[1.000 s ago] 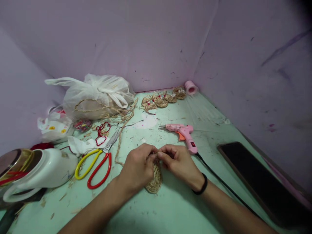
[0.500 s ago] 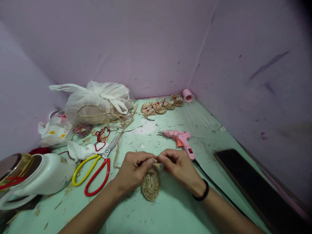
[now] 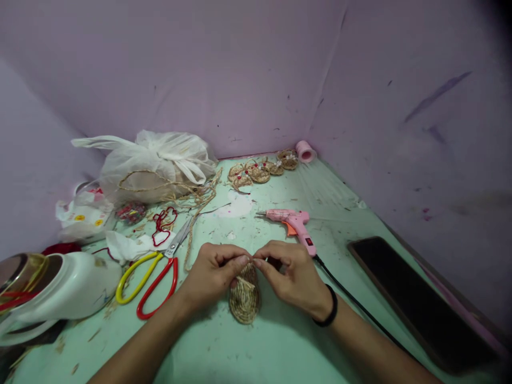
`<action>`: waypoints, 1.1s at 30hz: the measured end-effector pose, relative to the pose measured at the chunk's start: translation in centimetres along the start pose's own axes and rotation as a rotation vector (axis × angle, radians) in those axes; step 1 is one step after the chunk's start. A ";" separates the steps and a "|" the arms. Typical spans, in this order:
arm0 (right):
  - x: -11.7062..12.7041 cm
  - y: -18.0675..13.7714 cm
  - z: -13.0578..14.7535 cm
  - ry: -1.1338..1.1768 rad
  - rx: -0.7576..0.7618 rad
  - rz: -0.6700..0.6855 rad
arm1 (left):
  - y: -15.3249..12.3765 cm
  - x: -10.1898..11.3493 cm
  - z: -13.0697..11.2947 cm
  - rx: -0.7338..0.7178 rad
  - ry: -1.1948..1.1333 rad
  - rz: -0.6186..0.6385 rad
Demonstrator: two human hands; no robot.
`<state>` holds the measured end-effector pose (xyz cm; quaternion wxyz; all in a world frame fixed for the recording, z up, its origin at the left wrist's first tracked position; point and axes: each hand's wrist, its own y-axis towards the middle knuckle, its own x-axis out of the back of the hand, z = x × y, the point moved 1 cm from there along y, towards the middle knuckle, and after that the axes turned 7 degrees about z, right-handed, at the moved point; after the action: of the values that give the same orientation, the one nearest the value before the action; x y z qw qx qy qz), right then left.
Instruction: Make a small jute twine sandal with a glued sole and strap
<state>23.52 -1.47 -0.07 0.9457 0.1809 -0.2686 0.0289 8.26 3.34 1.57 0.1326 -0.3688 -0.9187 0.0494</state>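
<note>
A small oval slipper of coiled straw (image 3: 244, 308), with a pale strip across it, hangs below my fingertips just above the table. My left hand (image 3: 214, 272) is closed at its upper left, thumb on top and fingers curled beneath. From the right, my right hand (image 3: 294, 274) pinches at the slipper's upper end, its fingertips meeting those of the left. What lies between the right fingertips is too small to make out. A black band circles my right wrist. Behind my left hand, a braided straw cord (image 3: 190, 240) runs back along the table.
Scissors (image 3: 148, 280) with yellow and red handles lie left, beside a white pitcher (image 3: 86, 282). A pink glue gun (image 3: 294, 221) and a dark phone (image 3: 416, 298) lie right. Farther back are a white plastic bag (image 3: 160, 160), beaded straw pieces (image 3: 260, 173) and a pink spool (image 3: 306, 152).
Both hands have shifted slightly left, their fingertips still together. The pale strip now shows across the slipper's upper part, where before it showed near the right fingertips.
</note>
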 end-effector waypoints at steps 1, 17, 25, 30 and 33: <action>0.0 -0.1 0.1 -0.002 0.042 0.033 | 0.0 0.1 -0.2 0.006 -0.001 0.033; 0.8 0.1 -0.8 0.038 -0.239 -0.201 | -0.5 1.2 -1.1 -0.029 0.073 -0.255; -0.1 0.2 0.4 0.217 -0.140 0.052 | -0.2 0.5 -1.5 0.065 0.302 -0.116; -0.7 -0.1 0.6 0.190 -0.186 0.030 | -0.6 -0.4 -1.6 0.029 0.442 -0.163; -0.6 -0.2 0.6 0.037 -0.115 0.005 | -0.7 -0.6 -1.7 -0.033 0.520 -0.210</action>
<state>22.76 -1.89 0.03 0.9592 0.1247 -0.2528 0.0193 8.66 2.42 3.20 0.3621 -0.2742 -0.8877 -0.0759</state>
